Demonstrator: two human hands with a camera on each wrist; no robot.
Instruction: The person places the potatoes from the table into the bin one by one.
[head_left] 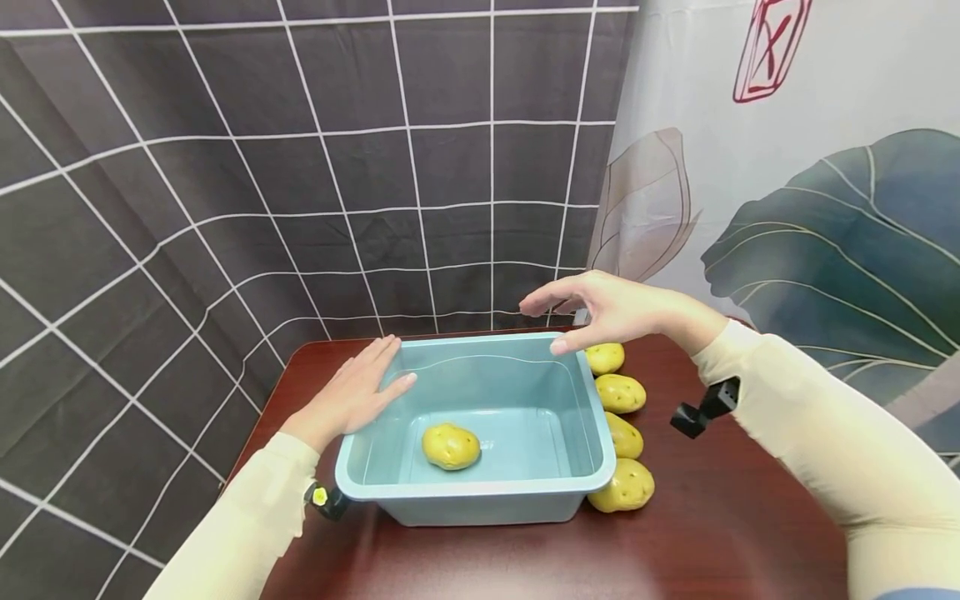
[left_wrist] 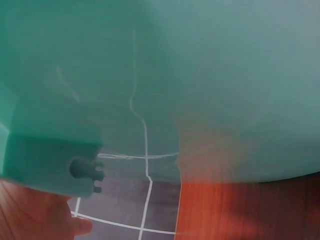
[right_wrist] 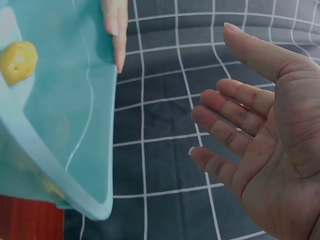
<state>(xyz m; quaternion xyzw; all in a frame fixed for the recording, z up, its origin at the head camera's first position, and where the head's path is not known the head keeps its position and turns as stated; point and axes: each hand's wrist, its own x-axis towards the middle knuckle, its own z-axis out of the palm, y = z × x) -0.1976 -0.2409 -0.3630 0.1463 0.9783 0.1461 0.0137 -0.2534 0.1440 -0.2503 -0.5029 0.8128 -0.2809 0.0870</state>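
A light blue plastic basin stands on the table with one yellow potato lying on its floor, left of the middle. My left hand rests on the basin's left rim, fingers straight and pointing to the back. Above the back right corner of the basin is my right hand, raised, with thumb and fingers spread apart. Its palm faces the basin in the right wrist view and nothing is in it. Against the basin's right outer side lie several more potatoes in a row, partly hidden by the rim.
The dark red wooden table extends to the right and in front of the basin. A dark cloth with a white grid hangs close behind the table and along its left. A pale curtain with leaf prints hangs at the right.
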